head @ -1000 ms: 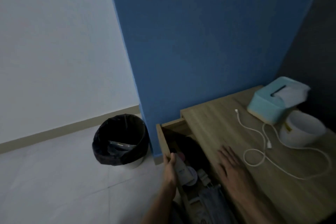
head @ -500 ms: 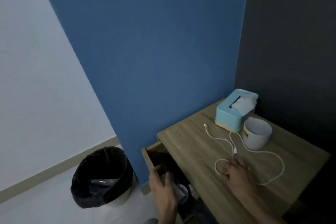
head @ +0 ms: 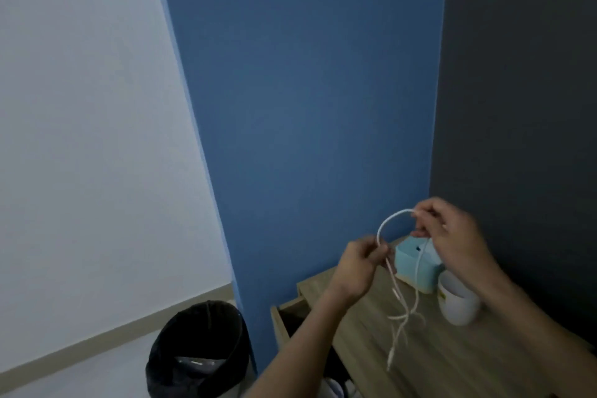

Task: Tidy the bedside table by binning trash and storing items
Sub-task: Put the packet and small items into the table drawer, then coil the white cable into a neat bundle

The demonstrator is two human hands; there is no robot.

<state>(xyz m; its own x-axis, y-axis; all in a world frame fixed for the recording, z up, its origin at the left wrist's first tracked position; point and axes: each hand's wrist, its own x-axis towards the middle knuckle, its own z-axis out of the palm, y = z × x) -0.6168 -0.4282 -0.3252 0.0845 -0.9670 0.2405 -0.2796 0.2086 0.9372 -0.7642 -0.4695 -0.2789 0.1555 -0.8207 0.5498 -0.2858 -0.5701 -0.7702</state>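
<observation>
Both hands hold a white charging cable (head: 416, 271) in the air above the wooden bedside table (head: 452, 352). My left hand (head: 363, 260) pinches one part of it. Higher and to the right, my right hand (head: 452, 234) pinches another part. An arc of cable runs between them, and loose ends dangle down to the tabletop. Under my left forearm the drawer (head: 284, 317) stands open at the table's left side; its contents are mostly hidden. A black-lined bin (head: 197, 346) with some trash inside stands on the floor at lower left.
A light blue tissue box (head: 416, 263) sits at the back of the table against the blue wall. Right of it stands a white mug (head: 457, 302). A dark wall closes off the right side, and pale floor lies to the left.
My right hand has lifted the cable off the tabletop. My left hand has left the drawer and taken hold of the cable too. The view has tilted upward.
</observation>
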